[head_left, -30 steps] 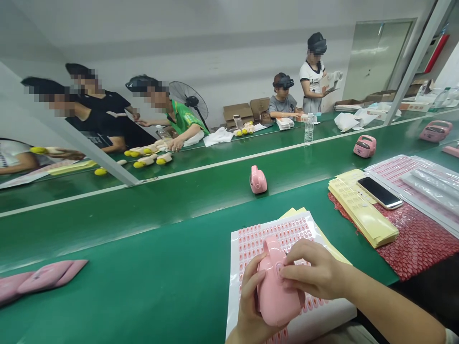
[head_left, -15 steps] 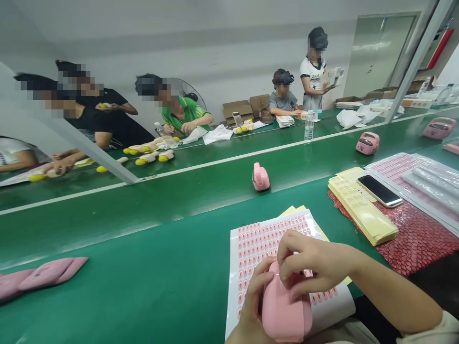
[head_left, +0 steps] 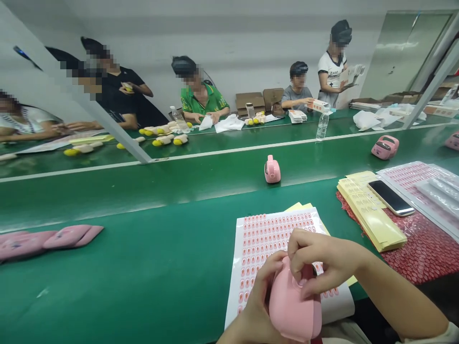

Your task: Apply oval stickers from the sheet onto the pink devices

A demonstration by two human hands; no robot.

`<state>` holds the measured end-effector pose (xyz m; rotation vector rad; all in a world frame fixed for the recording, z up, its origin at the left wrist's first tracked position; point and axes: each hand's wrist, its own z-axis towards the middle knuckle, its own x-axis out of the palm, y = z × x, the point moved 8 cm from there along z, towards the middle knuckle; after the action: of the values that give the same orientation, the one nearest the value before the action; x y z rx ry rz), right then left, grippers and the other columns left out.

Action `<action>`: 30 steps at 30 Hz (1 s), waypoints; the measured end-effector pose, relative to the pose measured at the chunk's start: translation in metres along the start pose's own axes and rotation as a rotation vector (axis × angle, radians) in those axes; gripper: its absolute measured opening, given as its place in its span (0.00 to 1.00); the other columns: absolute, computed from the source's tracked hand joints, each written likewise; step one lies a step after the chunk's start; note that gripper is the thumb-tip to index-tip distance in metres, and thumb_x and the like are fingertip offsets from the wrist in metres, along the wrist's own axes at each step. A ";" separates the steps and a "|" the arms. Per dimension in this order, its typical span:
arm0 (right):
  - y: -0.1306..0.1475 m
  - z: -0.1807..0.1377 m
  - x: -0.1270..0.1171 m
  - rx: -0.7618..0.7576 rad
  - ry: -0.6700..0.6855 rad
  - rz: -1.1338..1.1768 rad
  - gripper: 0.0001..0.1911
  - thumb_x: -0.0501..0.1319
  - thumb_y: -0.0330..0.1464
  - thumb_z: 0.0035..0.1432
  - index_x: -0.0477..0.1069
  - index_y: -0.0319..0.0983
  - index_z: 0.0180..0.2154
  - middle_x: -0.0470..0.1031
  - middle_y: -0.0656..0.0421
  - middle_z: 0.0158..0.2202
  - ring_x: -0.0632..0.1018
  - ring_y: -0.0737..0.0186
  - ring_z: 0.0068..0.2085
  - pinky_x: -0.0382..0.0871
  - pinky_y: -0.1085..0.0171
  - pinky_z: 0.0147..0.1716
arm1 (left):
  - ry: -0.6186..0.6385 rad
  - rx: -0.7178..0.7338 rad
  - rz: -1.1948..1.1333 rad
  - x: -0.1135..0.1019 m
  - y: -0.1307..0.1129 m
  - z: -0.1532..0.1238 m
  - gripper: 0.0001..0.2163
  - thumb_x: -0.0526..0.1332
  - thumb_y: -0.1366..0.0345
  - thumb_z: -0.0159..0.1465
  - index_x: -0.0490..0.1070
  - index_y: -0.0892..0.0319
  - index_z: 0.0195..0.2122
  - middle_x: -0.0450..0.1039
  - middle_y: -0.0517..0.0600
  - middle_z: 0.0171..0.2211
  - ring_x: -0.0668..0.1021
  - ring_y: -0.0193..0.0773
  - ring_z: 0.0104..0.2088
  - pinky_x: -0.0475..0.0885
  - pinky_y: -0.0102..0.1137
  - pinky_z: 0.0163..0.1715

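Note:
My left hand (head_left: 263, 291) wraps around the left side of a rounded pink plastic casing (head_left: 292, 310), tilted up over the sheet. Above it, my right hand (head_left: 319, 260) is curled, with fingertips and thumb against the casing's upper face. A small glossy oval shows on the pink surface between those fingertips; whether they grip it I cannot tell. Under both hands lies a white sheet (head_left: 234, 267) bearing rows of small oval pink stickers with red marks. Yellow paper (head_left: 299, 207) sticks out from beneath it.
Right of the sheet are yellow sticker cards (head_left: 373, 215), a phone (head_left: 390, 197) and red bubble wrap (head_left: 426, 253). Pink handled devices stand on the belt, one (head_left: 272, 169) straight ahead. Pink fabric pieces (head_left: 53, 239) lie left. Several people work across the belt, near a water bottle (head_left: 322, 125).
My view has turned slightly left and down. Both hands still hold the casing, and my right fingertips have shifted slightly over its top, uncovering the glossy oval.

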<state>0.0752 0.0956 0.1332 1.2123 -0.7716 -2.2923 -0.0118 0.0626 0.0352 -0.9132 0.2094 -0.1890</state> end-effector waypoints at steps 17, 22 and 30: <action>-0.008 -0.010 0.010 0.058 -0.085 0.060 0.17 0.55 0.44 0.55 0.59 0.41 0.42 0.66 0.55 0.40 0.66 0.60 0.46 0.59 0.55 0.49 | -0.044 0.110 0.178 -0.003 -0.007 0.003 0.47 0.73 0.60 0.40 0.47 0.51 0.58 0.57 0.60 0.53 0.65 0.57 0.54 0.66 0.50 0.47; -0.010 -0.014 0.012 0.150 -0.224 -0.027 0.06 0.50 0.29 0.56 0.58 0.42 0.38 0.65 0.58 0.36 0.64 0.62 0.41 0.61 0.59 0.43 | -0.030 0.187 0.260 -0.002 -0.018 0.008 0.45 0.71 0.62 0.44 0.46 0.53 0.59 0.57 0.60 0.53 0.66 0.53 0.53 0.67 0.46 0.48; -0.003 -0.015 0.015 0.045 -0.184 0.042 0.08 0.51 0.28 0.53 0.59 0.42 0.37 0.65 0.58 0.37 0.65 0.62 0.41 0.60 0.57 0.45 | -0.040 0.144 0.283 0.000 -0.018 0.002 0.44 0.71 0.61 0.45 0.47 0.51 0.59 0.58 0.60 0.52 0.66 0.54 0.53 0.67 0.48 0.46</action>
<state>0.0799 0.0849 0.1151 1.0039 -0.9085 -2.3873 -0.0132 0.0530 0.0508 -0.7342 0.2815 0.0759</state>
